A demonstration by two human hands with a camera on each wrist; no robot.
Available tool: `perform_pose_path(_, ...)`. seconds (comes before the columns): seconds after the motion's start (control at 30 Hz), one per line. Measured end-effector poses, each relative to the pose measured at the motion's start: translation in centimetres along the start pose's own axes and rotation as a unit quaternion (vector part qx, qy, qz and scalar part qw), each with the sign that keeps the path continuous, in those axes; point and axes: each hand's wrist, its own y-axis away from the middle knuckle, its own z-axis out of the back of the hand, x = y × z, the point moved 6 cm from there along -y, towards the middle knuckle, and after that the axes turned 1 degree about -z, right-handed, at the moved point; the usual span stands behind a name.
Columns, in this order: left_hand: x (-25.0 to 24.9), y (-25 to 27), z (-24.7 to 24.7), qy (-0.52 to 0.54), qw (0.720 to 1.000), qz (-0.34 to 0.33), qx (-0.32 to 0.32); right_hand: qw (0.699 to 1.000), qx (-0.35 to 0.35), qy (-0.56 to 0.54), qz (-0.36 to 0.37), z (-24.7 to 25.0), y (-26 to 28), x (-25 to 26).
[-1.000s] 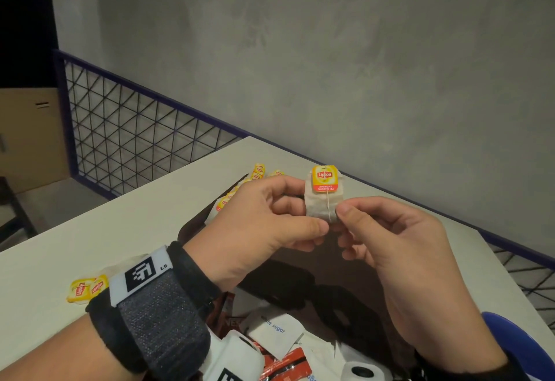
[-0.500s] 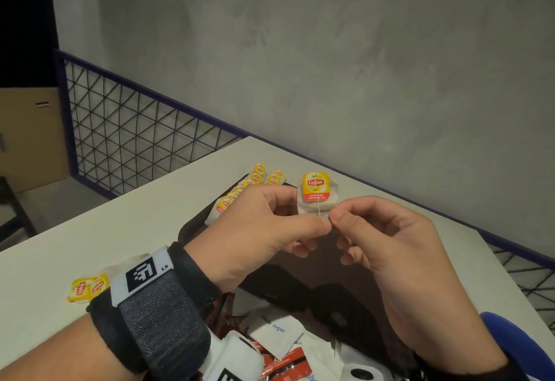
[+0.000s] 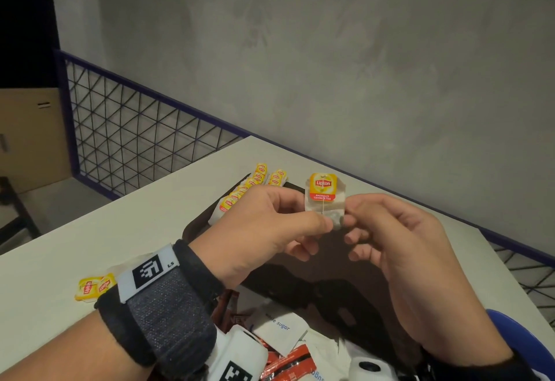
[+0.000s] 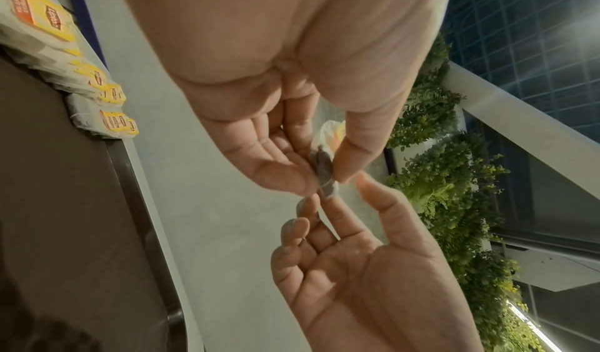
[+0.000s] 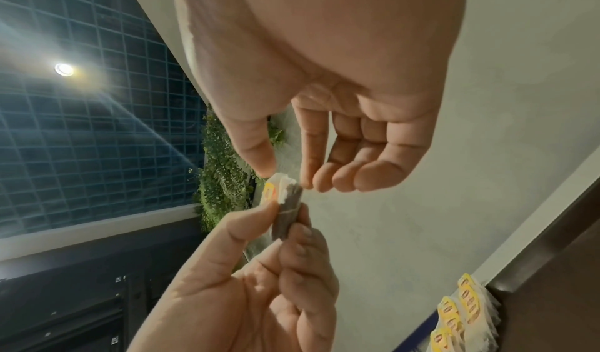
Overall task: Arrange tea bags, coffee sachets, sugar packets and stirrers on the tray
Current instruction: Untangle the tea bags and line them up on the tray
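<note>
Change: tea bag (image 3: pixel 324 200) sits a touch lower and left of where it was a second ago; right thumb now at its side edge rather than on the string.
Left hand (image 3: pixel 264 230): thumb and forefinger clamped on the bag's lower left corner, holding it upright with the tag facing the head camera.
Right hand (image 3: pixel 399 248): thumb and forefinger tips at the lower right corner, looks like a light pinch; other fingers loosely curled, holding nothing.
Why held so: my read is the bag is being squared up, tag and string flat on the paper, before it joins the row.
Bag position: in the air between both hands, above the tray (image 3: pixel 198 224), touching nothing else.
Row of tea bags (image 3: pixel 249 188): beyond and left of the grip, overlapping along the tray's far edge.
Loose tea bags (image 3: pixel 94 287): two tags on the table (image 3: pixel 90 230), well left of the grip, beside the left wrist.
Sugar packet (image 3: pixel 279 332): below the grip, with red sachets (image 3: pixel 288 362) beside it.
Hidden: tray centre shadowed; stirrers not seen; near packets cut off by the frame edge and wrist cameras.
</note>
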Motion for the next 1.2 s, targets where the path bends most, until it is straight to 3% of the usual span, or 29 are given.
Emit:
perform_pose_path(0.3, -1.0, 0.7, -0.3, -0.11, 0.992, -0.004, 0.054, 0.999, 0.031, 0.018, 0.022, -0.2, 0.6, 1.0)
perform_pose_path(0.4, -3.3, 0.9, 2.0, -0.153, 0.988, -0.025, 0.008, 0.999, 0.024, -0.044, -0.01, -0.6, -0.5, 1.9)
perform_pose_path(0.47, -5.6, 0.8, 4.7, -0.099, 0.993, -0.042, -0.055, 0.998, 0.042, -0.036, -0.02, -1.5, -2.1, 2.3)
perform_pose_path(0.57, -8.4, 0.3, 9.2, -0.037, 0.986, -0.065, -0.148, 0.993, 0.081, 0.067, -0.05, -3.6, -6.2, 0.8)
perform_pose_path(0.67, -7.9, -0.2, 12.5, -0.018, 0.98, -0.072, -0.186, 0.967, 0.142, 0.17, -0.126, -6.1, -9.9, -3.7)
perform_pose_path(0.8, -3.8, -0.4, 15.5, 0.029, 0.981, -0.026, -0.19, 0.934, 0.169, 0.25, -0.192, -8.1, -14.4, -8.9)
perform_pose_path(0.9, -2.1, -0.6, 16.5, 0.11, 0.978, 0.012, -0.177, 0.927, 0.169, 0.247, -0.225, -9.4, -16.3, -10.9)
perform_pose_path(1.2, -2.6, -0.8, 18.7, 0.14, 0.967, -0.017, -0.213, 0.933, 0.082, 0.215, -0.277, -11.1, -18.5, -12.8)
